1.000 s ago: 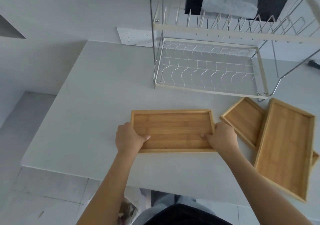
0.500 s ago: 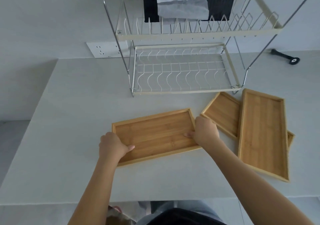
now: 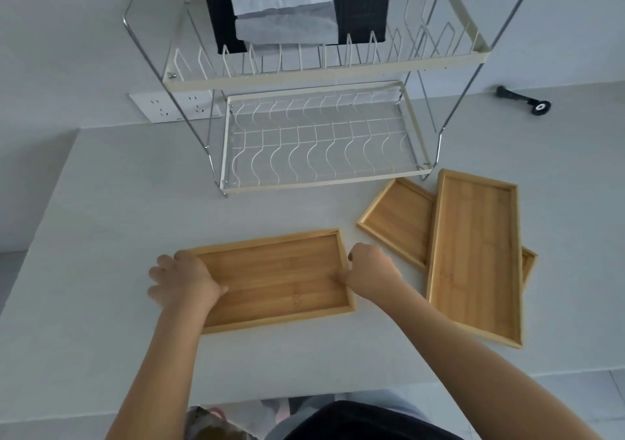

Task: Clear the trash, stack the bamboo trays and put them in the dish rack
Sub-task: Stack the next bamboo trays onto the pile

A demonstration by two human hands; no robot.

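Note:
A bamboo tray (image 3: 277, 274) lies flat on the white table, slightly turned. My left hand (image 3: 184, 280) grips its left end with the thumb inside the rim. My right hand (image 3: 370, 270) grips its right end the same way. To the right, a long bamboo tray (image 3: 477, 253) lies on top of a smaller bamboo tray (image 3: 399, 218), whose far corner pokes out from under it. The two-tier wire dish rack (image 3: 321, 182) stands behind, its lower shelf holding nothing.
Folded black and white cloths (image 3: 291, 6) rest on the rack's upper tier. A wall socket strip (image 3: 169, 106) sits behind the rack at the left. A small black tool (image 3: 527, 99) lies at the table's far right. The table's front edge (image 3: 203, 402) is near my body.
The view has swung left and tilted, so the rack now sits centred. The tray in my hands has rotated slightly counter-clockwise; both hands stay on its ends.

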